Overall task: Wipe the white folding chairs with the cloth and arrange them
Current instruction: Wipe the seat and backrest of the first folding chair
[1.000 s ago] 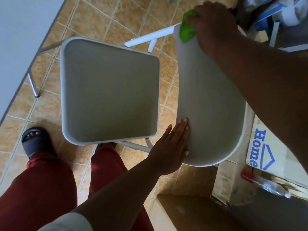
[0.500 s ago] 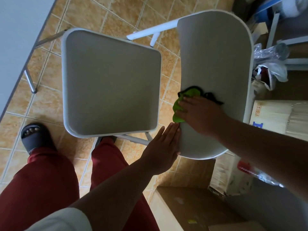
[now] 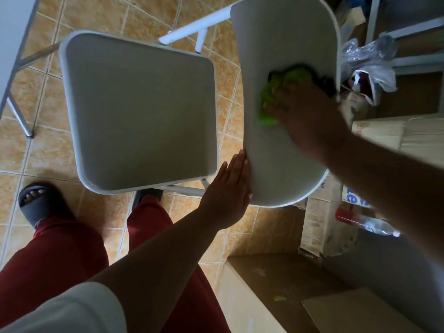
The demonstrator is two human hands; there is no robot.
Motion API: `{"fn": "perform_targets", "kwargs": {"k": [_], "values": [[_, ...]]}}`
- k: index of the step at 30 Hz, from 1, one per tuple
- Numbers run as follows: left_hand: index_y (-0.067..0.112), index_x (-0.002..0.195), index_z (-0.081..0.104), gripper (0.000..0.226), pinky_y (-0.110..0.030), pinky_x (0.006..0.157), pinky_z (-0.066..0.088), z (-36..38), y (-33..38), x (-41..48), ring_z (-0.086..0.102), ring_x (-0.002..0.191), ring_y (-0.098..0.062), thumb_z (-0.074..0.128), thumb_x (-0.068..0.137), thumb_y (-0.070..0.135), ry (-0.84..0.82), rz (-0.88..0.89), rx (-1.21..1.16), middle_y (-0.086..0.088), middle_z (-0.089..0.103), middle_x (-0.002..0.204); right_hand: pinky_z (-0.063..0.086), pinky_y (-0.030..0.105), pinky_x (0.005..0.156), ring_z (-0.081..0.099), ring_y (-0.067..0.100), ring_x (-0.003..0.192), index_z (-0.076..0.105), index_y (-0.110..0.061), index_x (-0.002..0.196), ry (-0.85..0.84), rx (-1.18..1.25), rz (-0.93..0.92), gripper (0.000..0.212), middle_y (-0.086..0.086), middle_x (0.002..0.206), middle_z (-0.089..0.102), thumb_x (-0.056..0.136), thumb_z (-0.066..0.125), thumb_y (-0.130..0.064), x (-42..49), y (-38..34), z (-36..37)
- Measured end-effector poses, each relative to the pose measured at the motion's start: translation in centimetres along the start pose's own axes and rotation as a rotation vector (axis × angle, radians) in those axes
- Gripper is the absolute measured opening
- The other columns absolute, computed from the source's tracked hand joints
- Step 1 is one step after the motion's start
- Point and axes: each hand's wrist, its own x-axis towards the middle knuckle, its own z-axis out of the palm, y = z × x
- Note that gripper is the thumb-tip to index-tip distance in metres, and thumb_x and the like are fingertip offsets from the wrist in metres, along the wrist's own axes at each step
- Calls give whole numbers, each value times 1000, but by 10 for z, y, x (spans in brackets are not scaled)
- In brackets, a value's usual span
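A white folding chair stands unfolded below me, its square seat (image 3: 139,111) to the left and its curved backrest (image 3: 283,37) to the right. My right hand (image 3: 305,111) presses a green cloth (image 3: 276,92) flat against the middle of the backrest; hand and cloth are motion-blurred. My left hand (image 3: 228,193) lies flat with straight fingers against the backrest's near left edge, bracing it without gripping anything.
Cardboard boxes (image 3: 319,222) crowd the floor right of the chair, with a plastic bottle (image 3: 367,224) and plastic bags (image 3: 367,68) among them. A table's metal leg (image 3: 19,116) stands at the left. My sandalled foot (image 3: 36,200) and red trousers are on the tan tiles.
My right hand swept the cloth from the backrest's far end down to its near part, then back to the middle. My left hand stayed on the backrest edge.
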Motion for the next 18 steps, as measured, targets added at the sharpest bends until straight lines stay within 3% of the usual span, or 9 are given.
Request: {"fn": "perform_targets", "kwargs": {"k": [3, 5, 8, 11, 13, 15, 18], "values": [[-4, 153, 16, 68, -49, 122, 21, 21, 15, -31, 12, 151, -37, 42, 98, 28, -56, 71, 2, -25, 12, 162, 42, 57, 102, 58, 44, 113, 65, -3, 115, -164, 52, -24, 41, 25, 125, 60, 74, 64, -2, -85, -58, 12], [-4, 153, 15, 69, -49, 122, 22, 29, 17, -44, 12, 151, -36, 42, 98, 27, -107, 56, 9, -24, 11, 162, 41, 53, 102, 60, 40, 113, 67, -6, 115, -222, 132, -79, 48, 21, 125, 62, 68, 76, -2, -143, -93, 16], [-4, 153, 14, 67, -50, 121, 23, 29, 16, -38, 12, 151, -36, 41, 99, 26, -120, 61, 14, -24, 9, 162, 39, 50, 103, 60, 37, 115, 66, -11, 119, -335, 177, -126, 59, 17, 127, 62, 64, 85, -3, -155, -89, 16], [-4, 153, 14, 67, -48, 123, 19, 26, 15, -32, 11, 151, -35, 42, 100, 27, -97, 53, -3, -24, 9, 163, 38, 48, 108, 58, 37, 116, 67, -12, 117, -115, 202, -159, 39, 15, 124, 64, 80, 64, -3, -105, -51, 2], [-4, 153, 15, 68, -46, 123, 17, 24, 17, -27, 10, 152, -35, 43, 100, 27, -81, 59, -23, -24, 9, 163, 40, 45, 103, 56, 38, 115, 67, -12, 114, 0, 78, -100, 31, 16, 122, 62, 89, 47, -11, -53, -12, -13], [-4, 154, 13, 68, -46, 124, 15, 22, 20, -24, 8, 152, -35, 42, 101, 28, -78, 62, -29, -24, 7, 163, 40, 47, 100, 53, 42, 115, 64, -9, 115, 49, -56, 16, 30, 21, 122, 59, 93, 45, -16, -8, 21, -12], [-3, 154, 13, 67, -44, 124, 13, 22, 21, -27, 7, 152, -35, 39, 102, 29, -96, 50, -36, -24, 6, 163, 34, 57, 105, 48, 47, 121, 60, -6, 118, -36, -129, 147, 31, 26, 128, 54, 89, 56, -16, 17, 21, 10]]}}
